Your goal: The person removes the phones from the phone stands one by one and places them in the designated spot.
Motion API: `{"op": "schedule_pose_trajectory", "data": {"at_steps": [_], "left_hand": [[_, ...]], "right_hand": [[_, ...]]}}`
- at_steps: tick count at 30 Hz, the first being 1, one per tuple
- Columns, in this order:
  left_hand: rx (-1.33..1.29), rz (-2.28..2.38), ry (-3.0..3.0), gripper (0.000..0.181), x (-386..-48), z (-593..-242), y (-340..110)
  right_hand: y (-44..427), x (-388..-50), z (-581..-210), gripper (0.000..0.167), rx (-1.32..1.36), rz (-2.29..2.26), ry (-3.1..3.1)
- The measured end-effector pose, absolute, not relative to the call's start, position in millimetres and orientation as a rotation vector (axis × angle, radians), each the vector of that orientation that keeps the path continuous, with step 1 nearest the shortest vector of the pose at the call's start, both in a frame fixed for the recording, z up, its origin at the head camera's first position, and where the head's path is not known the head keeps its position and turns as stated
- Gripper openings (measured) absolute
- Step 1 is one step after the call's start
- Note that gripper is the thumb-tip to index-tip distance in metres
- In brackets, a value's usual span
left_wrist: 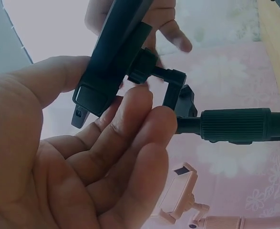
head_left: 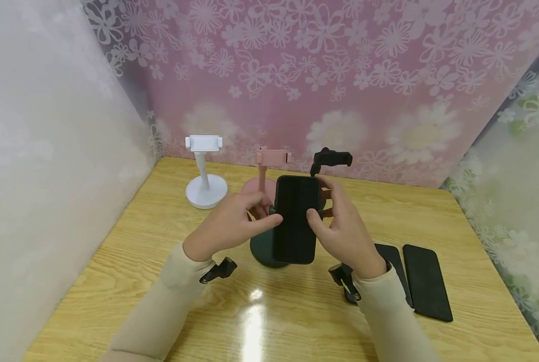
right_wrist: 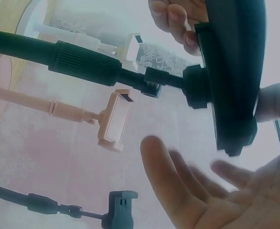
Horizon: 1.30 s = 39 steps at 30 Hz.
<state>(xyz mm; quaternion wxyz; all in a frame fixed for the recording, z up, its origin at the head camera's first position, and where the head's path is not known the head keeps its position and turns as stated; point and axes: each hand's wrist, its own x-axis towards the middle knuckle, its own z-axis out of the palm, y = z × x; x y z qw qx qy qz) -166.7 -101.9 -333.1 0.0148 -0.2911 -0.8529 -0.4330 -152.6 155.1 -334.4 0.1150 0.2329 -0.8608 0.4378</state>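
A black smartphone (head_left: 295, 226) sits upright in the clamp (left_wrist: 140, 36) of a dark green phone stand, whose round base (head_left: 262, 249) shows behind it. My left hand (head_left: 238, 221) pinches the phone at its left edge, thumb on the front and fingers curled behind by the clamp. At the right edge is my right hand (head_left: 344, 231), its thumb touching the phone's front. In the right wrist view, this hand's other fingers (right_wrist: 163, 167) reach out behind, apart from the phone. The stand's ribbed neck (left_wrist: 235, 125) runs off from the clamp's joint.
Behind stand a white phone stand (head_left: 204, 188), a pink phone stand (head_left: 274, 157) and a black phone stand (head_left: 335, 158). Dark phones (head_left: 428, 281) lie flat on the wooden table (head_left: 129, 261) at the right, partly under my right forearm. A flowered backdrop (head_left: 260, 65) rises behind the table.
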Motion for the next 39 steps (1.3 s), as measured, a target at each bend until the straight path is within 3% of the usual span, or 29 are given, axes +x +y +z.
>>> {"op": "schedule_pose_trajectory", "data": {"at_steps": [8,15,25,28,33,39], "left_hand": [[-0.913,-1.356,-2.674,0.019,-165.7,-335.5,-102.5],[-0.934,-1.337,-2.679,0.021,-165.8,-337.6,-103.4],[-1.101,-1.336,-2.981,0.064,-173.2,-342.1,-103.1],[-1.102,-1.45,-2.915,0.055,-175.7,-342.8,-102.4],[-0.976,-1.905,-2.642,0.022,-176.6,-338.2,-102.7],[-0.946,-1.989,-2.628,0.024,-176.6,-335.1,-105.1]], "right_hand": [[146.5,-144.3,-336.2,0.084,0.721,1.176,-2.445],[145.1,-143.6,-335.5,0.086,0.73,1.094,-2.492],[144.9,-143.9,-337.2,0.086,0.752,0.988,-2.461],[144.8,-143.5,-338.5,0.085,0.751,0.997,-2.469],[142.3,-144.2,-340.4,0.087,0.742,1.012,-2.489],[140.9,-144.7,-340.6,0.088,0.746,1.019,-2.498]]}}
